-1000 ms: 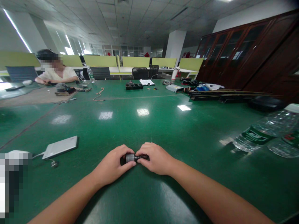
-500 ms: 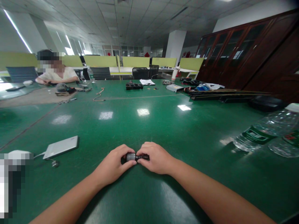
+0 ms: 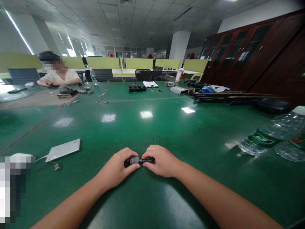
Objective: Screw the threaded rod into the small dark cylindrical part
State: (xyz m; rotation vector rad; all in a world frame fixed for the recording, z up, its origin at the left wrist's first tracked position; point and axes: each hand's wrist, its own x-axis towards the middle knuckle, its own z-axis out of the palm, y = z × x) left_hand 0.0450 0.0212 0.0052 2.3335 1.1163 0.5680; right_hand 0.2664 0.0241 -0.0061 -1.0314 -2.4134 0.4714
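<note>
A small cylindrical metal part (image 3: 134,160) with a thin dark ridged shaft (image 3: 142,161) lies sideways between my hands, low over the green table (image 3: 145,133). My left hand (image 3: 118,167) is closed around its thick grey body, thumb in front and fingers behind. On the other side, my right hand (image 3: 163,161) pinches the shaft between thumb and fingers. A short stretch of shaft shows between the two hands. The part's left end is partly covered by my left hand, and its exact kind cannot be made out.
A silver flat box with a cable (image 3: 64,150) lies to the left. Large water bottles (image 3: 260,138) stand at the right. Farther back are a black tray (image 3: 137,88), a clipboard with paper (image 3: 151,84) and dark metal rails (image 3: 214,97). Another person (image 3: 59,76) sits at the far left.
My right hand has slid slightly to the right along the shaft, and a little more of the shaft shows. My left hand keeps its hold on the body.
</note>
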